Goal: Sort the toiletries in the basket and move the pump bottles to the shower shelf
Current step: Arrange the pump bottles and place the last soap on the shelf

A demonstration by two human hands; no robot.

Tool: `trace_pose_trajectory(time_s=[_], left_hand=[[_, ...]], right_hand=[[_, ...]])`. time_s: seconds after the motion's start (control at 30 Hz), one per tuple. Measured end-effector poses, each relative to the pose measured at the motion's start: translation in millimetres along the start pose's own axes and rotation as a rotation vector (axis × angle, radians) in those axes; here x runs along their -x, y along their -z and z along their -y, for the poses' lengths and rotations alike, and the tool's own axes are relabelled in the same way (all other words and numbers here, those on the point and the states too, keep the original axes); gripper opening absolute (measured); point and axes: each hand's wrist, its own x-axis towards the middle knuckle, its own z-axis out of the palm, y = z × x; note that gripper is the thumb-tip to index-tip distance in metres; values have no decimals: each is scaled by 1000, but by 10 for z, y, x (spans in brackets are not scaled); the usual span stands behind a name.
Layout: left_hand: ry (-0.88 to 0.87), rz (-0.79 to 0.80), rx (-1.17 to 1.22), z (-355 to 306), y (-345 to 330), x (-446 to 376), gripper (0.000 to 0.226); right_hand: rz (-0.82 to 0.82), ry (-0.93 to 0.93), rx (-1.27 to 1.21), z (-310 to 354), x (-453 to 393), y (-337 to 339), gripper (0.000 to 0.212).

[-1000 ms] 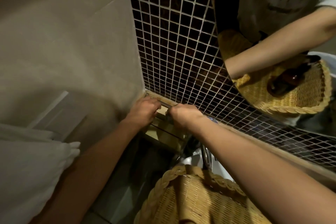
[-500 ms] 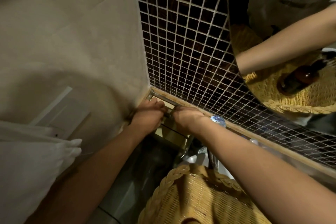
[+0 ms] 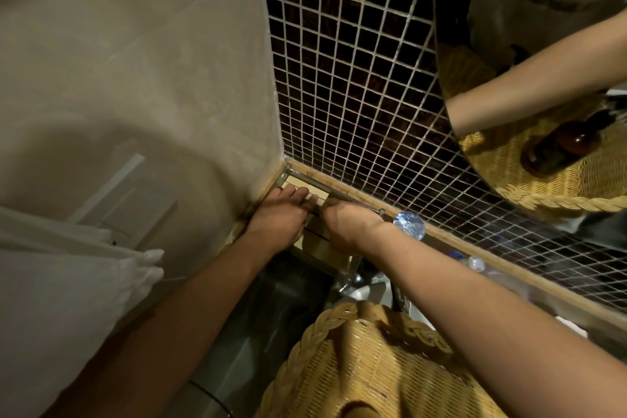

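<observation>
While both hands reach into the corner shelf (image 3: 310, 188), the left hand (image 3: 278, 217) lies with straight fingers (image 3: 300, 195) on it; whether the right hand (image 3: 349, 226) holds anything, I cannot tell. At 6 o'clock sits the basket (image 3: 366, 370); a brown bottle (image 3: 559, 148) shows in the mirror (image 3: 543, 27) at 2 o'clock.

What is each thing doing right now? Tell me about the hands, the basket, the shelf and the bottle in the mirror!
left hand: fingers out straight, resting on the corner shelf.
right hand: on the shelf by its rail; grip hidden.
corner shelf: fixed in the wall corner, rail in front.
wicker basket: upright below the arms.
brown bottle: seen in the mirror, lying in the basket.
</observation>
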Motion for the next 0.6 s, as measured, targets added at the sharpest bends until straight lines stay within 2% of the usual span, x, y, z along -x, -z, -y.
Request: trace_pose_trajectory(time_s=[0.33,0.6], left_hand=[[21,-17,147,-2,-17,1,61],[48,-36,121,-89,161,33,52]], right_hand=[[-23,-3,-3,-5,-39,-13,34],[-83,-12,74,112,81,71,36]])
